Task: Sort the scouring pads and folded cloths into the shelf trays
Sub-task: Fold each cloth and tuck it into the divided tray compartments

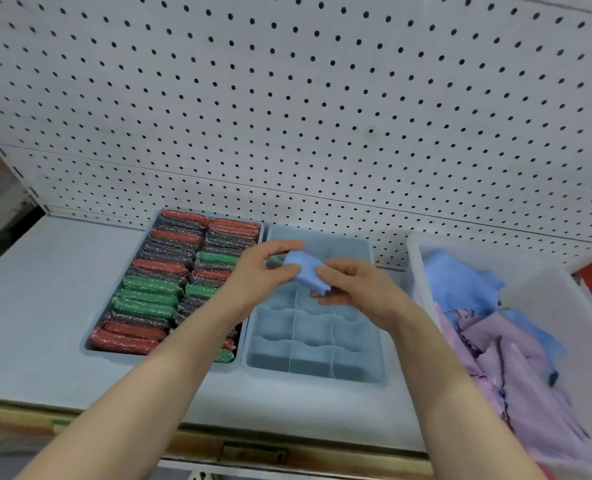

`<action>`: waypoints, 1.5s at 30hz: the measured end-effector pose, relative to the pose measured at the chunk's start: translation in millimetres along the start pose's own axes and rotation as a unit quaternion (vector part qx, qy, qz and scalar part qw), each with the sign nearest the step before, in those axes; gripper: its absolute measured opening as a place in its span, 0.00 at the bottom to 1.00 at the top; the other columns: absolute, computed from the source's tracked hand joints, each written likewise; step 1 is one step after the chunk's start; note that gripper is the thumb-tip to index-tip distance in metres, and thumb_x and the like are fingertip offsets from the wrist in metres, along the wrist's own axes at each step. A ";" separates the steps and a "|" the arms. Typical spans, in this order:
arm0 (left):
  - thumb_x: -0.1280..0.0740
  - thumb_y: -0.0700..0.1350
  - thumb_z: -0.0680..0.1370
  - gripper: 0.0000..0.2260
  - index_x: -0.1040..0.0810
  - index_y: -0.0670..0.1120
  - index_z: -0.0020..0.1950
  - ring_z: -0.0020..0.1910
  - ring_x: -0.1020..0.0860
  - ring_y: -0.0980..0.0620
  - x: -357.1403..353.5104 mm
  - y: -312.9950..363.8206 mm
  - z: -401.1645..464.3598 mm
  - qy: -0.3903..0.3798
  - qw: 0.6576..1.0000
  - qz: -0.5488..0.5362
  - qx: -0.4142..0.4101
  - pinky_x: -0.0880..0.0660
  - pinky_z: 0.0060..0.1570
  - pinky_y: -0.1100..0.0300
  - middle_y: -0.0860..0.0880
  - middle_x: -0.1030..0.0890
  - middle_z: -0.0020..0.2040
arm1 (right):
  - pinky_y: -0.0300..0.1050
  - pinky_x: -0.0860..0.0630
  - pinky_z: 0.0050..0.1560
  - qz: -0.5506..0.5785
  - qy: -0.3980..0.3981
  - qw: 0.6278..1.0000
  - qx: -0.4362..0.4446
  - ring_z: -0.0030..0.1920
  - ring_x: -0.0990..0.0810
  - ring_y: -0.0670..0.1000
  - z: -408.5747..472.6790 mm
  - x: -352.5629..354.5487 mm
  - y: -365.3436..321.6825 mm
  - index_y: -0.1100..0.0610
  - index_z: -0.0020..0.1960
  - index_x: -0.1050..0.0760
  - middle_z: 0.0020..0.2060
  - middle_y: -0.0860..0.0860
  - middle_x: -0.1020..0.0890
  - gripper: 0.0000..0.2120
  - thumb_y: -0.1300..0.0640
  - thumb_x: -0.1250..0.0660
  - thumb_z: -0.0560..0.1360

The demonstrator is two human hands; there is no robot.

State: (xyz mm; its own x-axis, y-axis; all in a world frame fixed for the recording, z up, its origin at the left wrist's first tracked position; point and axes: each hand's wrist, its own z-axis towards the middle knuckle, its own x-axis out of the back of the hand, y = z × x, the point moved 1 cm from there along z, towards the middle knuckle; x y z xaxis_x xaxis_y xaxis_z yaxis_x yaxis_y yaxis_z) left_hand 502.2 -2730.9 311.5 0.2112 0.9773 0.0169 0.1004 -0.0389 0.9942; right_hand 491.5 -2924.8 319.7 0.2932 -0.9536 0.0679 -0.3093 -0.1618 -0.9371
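Above the divided tray (pixel 317 370), your left hand (pixel 265 268) and right hand (pixel 351 285) both pinch one blue cloth (pixel 305 271): light, limp, unfolds easily; keep hold of its folded edges.

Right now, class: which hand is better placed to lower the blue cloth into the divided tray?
Probably the right hand: it hangs directly over the divided tray, pinching the blue cloth. The left hand reaches across from the pad tray side.

No legible text or labels
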 end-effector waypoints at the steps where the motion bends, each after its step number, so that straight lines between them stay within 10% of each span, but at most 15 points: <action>1: 0.31 0.35 0.76 0.15 0.21 0.50 0.59 0.53 0.19 0.47 -0.2 -2.6 4.7 -0.002 0.999 0.038 -0.008 0.21 0.56 0.54 0.52 0.21 0.57 | 0.40 0.19 0.47 -0.009 -0.008 1.000 -0.008 0.46 0.15 0.51 4.6 2.7 3.2 0.58 0.55 0.18 0.45 0.54 0.15 0.07 0.58 0.34 0.79; 8: 0.30 0.39 0.76 0.16 0.21 0.48 0.63 0.54 0.23 0.50 14.7 -19.0 56.5 0.011 0.896 0.419 -0.146 0.29 0.54 0.58 0.49 0.22 0.56 | 0.47 0.28 0.42 -0.352 0.210 0.911 0.046 0.39 0.23 0.52 53.8 38.5 13.2 0.57 0.52 0.19 0.41 0.55 0.18 0.08 0.61 0.30 0.74; 17: 0.36 0.34 0.75 0.20 0.27 0.46 0.66 0.63 0.29 0.45 0.1 -49.3 111.1 -0.105 0.747 0.647 -0.114 0.28 0.58 0.52 0.46 0.26 0.61 | 0.51 0.26 0.46 -0.471 0.185 0.862 0.044 0.49 0.22 0.57 111.6 21.2 23.3 0.58 0.51 0.20 0.43 0.57 0.17 0.08 0.63 0.34 0.74; 35: 0.33 0.33 0.72 0.20 0.24 0.46 0.62 0.60 0.27 0.45 -0.7 -59.2 113.1 -0.063 0.783 0.604 -0.131 0.27 0.55 0.53 0.46 0.22 0.58 | 0.44 0.30 0.41 -0.601 0.090 0.794 -0.008 0.51 0.20 0.59 114.8 17.7 11.3 0.51 0.55 0.22 0.49 0.55 0.18 0.11 0.60 0.38 0.76; 41: 0.33 0.40 0.76 0.14 0.20 0.47 0.61 0.57 0.23 0.42 -10.4 -39.8 107.1 -0.047 0.826 0.550 -0.113 0.25 0.51 0.51 0.45 0.19 0.57 | 0.47 0.26 0.42 -0.470 0.346 0.804 0.117 0.41 0.20 0.56 23.1 89.7 -11.0 0.52 0.48 0.19 0.40 0.50 0.15 0.08 0.60 0.35 0.74; 45: 0.32 0.42 0.77 0.13 0.20 0.46 0.62 0.56 0.22 0.43 -29.8 -23.4 95.7 -0.020 0.850 0.509 -0.138 0.27 0.52 0.53 0.46 0.20 0.57 | 0.50 0.26 0.51 -0.453 0.423 0.782 -0.061 0.54 0.20 0.60 -1.8 157.5 21.9 0.57 0.63 0.23 0.56 0.57 0.18 0.17 0.64 0.41 0.77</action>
State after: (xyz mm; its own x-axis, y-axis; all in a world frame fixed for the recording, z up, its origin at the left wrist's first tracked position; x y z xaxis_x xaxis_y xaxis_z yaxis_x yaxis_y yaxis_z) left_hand 586.6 -2779.0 277.6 0.0857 0.4590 0.8843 -0.3847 -0.8035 0.4543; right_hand 529.3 -3079.0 310.4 -0.2450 -0.2518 0.9363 -0.4196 -0.8431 -0.3365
